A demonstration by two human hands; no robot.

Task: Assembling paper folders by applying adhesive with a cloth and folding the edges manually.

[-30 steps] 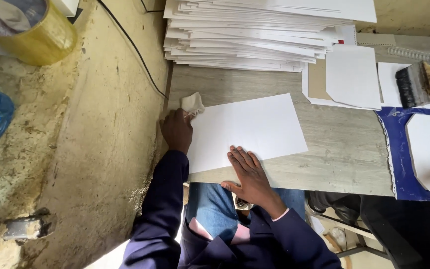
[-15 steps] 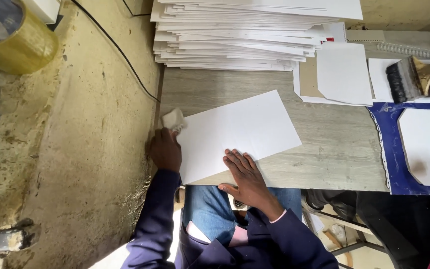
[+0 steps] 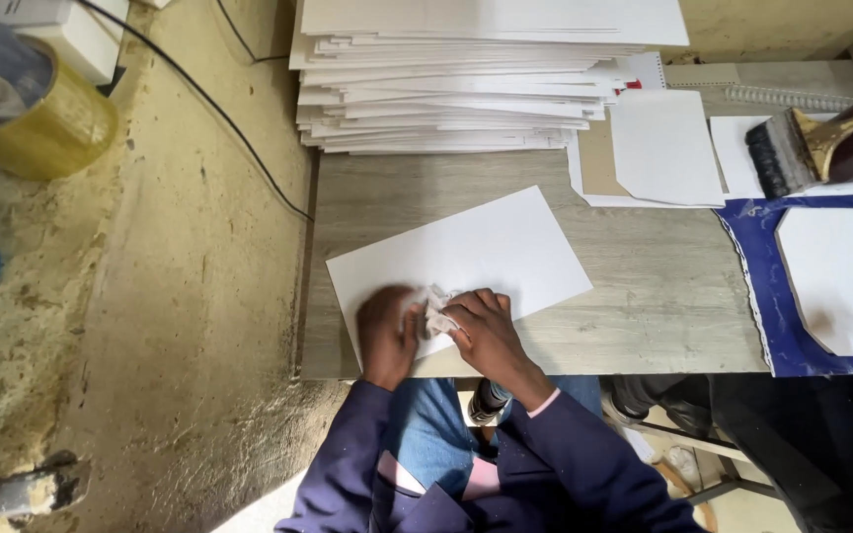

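Pinching crumpled cloth (image 3: 436, 314) on smooth sheet (image 3: 466, 259)

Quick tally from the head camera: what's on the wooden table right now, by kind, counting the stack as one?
Stack of white sheets: 1
Loose white sheet under the hands: 1
Crumpled cloth held between the left hand and right hand: 1
Blue sheet: 1
Brush: 1
Total: 5

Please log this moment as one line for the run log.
both hands on small crumpled white cloth | cloth on white rectangular paper sheet | sheet flat on grey wooden table
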